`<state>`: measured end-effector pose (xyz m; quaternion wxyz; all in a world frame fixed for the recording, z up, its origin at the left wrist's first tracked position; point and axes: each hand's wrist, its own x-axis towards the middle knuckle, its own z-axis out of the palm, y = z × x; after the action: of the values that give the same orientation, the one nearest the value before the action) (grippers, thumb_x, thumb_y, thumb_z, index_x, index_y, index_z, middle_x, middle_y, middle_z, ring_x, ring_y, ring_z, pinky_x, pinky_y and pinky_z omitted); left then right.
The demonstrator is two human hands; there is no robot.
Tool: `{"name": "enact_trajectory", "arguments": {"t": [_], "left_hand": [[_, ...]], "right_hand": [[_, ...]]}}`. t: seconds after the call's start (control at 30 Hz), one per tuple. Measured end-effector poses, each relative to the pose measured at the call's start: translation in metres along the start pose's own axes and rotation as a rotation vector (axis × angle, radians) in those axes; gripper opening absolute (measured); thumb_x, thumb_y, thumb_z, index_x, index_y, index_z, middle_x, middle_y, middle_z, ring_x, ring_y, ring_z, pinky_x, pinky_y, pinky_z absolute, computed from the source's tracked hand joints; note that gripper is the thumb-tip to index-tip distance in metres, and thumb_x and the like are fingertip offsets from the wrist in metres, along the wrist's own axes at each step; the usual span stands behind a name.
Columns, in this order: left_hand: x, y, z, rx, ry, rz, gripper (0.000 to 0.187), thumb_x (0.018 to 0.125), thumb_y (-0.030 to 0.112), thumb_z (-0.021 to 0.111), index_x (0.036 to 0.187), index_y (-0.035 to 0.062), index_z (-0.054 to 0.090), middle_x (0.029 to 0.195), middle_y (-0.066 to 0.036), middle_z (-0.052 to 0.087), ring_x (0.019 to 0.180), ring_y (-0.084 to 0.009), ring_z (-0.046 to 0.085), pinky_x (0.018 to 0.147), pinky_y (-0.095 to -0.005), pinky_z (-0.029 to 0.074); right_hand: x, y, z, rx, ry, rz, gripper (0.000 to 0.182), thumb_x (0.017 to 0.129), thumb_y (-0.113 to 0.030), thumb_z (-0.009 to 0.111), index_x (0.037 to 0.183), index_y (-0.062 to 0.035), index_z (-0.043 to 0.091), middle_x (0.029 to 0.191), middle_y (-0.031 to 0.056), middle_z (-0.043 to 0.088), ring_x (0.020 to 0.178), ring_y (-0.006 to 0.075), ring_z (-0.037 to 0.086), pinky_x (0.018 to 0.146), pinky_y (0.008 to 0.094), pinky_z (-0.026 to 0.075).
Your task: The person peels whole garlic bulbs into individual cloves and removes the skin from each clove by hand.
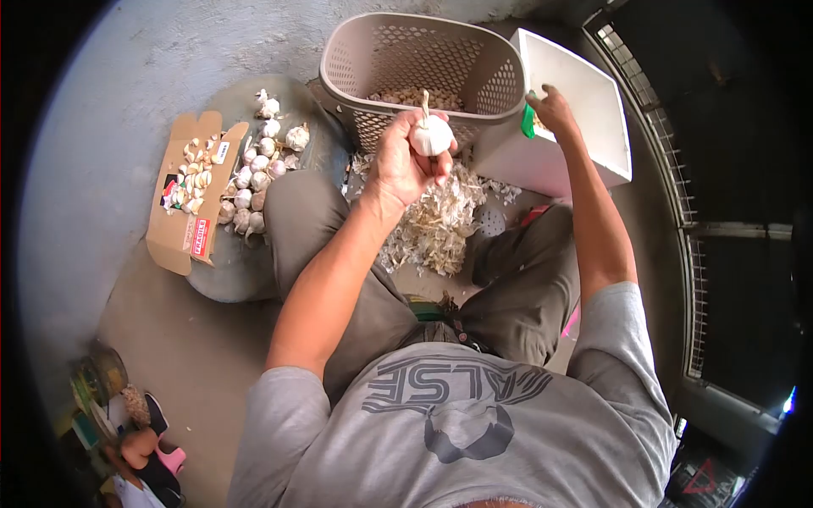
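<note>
**Bulb held up, loose bulbs near a knee**

The hands are apart: the left hand (398, 165) cradles a garlic bulb (432, 136), which could roll off if the fingers slacken. The right hand (552, 110) is at the white box (521, 162) by something green (528, 122) — grip unclear. Beside the knee (296, 199), loose bulbs (259, 180) could scatter if it shifts; a bumped cardboard piece (173, 233) could spill its cloves (201, 179).

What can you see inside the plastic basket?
Pale pieces, probably garlic cloves, lie inside the basket; its near wall and the top layer hide whatever is underneath.
</note>
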<state>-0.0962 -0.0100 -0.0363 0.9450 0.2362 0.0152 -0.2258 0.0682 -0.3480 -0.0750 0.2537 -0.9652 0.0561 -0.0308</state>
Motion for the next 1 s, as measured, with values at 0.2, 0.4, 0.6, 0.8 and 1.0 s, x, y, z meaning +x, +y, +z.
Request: {"name": "enact_trajectory", "arguments": {"t": [0.2,0.4,0.6,0.8,1.0], "left_hand": [[0.001,-0.001,0.002,0.054,0.025,-0.025,0.045,0.097,0.043,0.055,0.109,0.0025,0.067,0.080,-0.017,0.069,0.050,-0.0192,0.059,0.044,-0.0322,0.046],[0.007,-0.002,0.004,0.038,-0.044,-0.015,0.044,0.093,0.040,0.055,0.108,0.0007,0.066,0.081,-0.018,0.068,0.050,-0.0185,0.057,0.044,-0.0313,0.044],[0.006,0.006,0.002,0.033,-0.078,0.024,0.044,0.090,0.039,0.055,0.105,-0.0010,0.066,0.082,-0.016,0.068,0.048,-0.0177,0.054,0.043,-0.0299,0.042],[0.007,0.006,0.006,0.171,-0.048,0.126,0.038,0.093,0.036,0.052,0.101,0.0028,0.068,0.083,-0.008,0.069,0.054,-0.0106,0.056,0.040,-0.0228,0.037],[0.001,0.005,0.008,0.367,0.026,0.120,0.036,0.098,0.034,0.046,0.101,0.0063,0.068,0.083,-0.003,0.067,0.059,-0.0079,0.057,0.041,-0.0234,0.037]], "right_hand": [[0.002,0.022,0.016,0.291,-0.197,0.116,0.067,0.084,-0.023,0.081,0.138,0.0053,0.054,0.103,0.0184,0.072,0.080,0.0225,0.071,0.064,0.0340,0.058],[0.005,0.007,0.017,0.089,-0.028,0.199,0.051,0.082,-0.020,0.068,0.126,0.0061,0.062,0.086,0.0157,0.072,0.071,0.0222,0.070,0.060,0.0324,0.054],[-0.015,0.006,-0.037,1.038,-0.129,0.343,0.041,0.078,0.002,0.047,0.117,0.0066,0.058,0.097,0.0142,0.061,0.082,0.0278,0.066,0.075,0.0457,0.063],[-0.166,-0.118,-0.066,1.027,-0.364,-0.045,0.043,0.082,0.007,0.053,0.125,0.0049,0.054,0.091,0.0125,0.060,0.067,0.0208,0.063,0.056,0.0351,0.056],[-0.251,-0.176,-0.064,0.343,-0.229,-0.314,0.026,0.099,-0.004,0.061,0.124,0.0007,0.056,0.104,0.0204,0.070,0.083,0.0357,0.069,0.074,0.0454,0.054]]}}
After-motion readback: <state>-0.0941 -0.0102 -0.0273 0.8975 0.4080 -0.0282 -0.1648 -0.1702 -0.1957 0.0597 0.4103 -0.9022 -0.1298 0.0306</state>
